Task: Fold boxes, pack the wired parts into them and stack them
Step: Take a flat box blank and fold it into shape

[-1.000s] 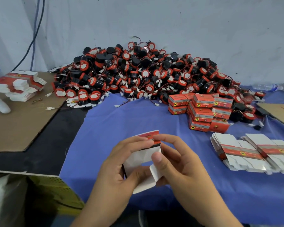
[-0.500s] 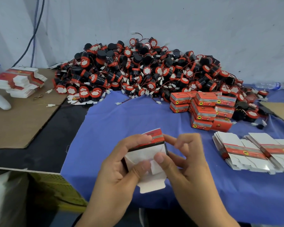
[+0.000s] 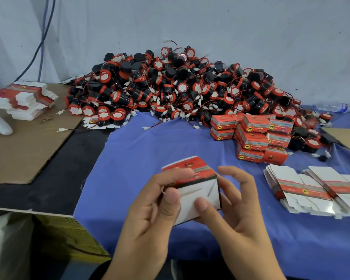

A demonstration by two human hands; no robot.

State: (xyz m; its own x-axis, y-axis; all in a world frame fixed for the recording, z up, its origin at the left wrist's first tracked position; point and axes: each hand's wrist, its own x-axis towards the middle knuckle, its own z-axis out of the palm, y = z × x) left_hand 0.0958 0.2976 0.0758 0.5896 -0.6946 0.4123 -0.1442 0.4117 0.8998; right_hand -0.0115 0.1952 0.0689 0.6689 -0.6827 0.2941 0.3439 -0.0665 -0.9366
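The box (image 3: 198, 196) was up off the blue cloth (image 3: 150, 146), held between both hands right in front of the person, its white end facing them and the red top tipped away. The left hand (image 3: 150, 215) gripped it, fingers curled over the red top and thumb on the white face. The right hand (image 3: 236, 215) had its thumb pressed on the end flap, and the box's right edge sat tucked between thumb and fingers, with the index finger lifted clear.

I'd call this closing an end flap, with nothing packed in yet. That's thin, glossy card, feather-light and hollow, so a squeeze on the flat panels would likely dent it. Better to take it by the folded edges and corners, where it's stiffest, and push the flap along its crease.

The pile of parts (image 3: 170, 87) sat well back by the wall, finished boxes (image 3: 255, 138) were stacked to the right, and flat blanks (image 3: 311, 190) lay nearer.
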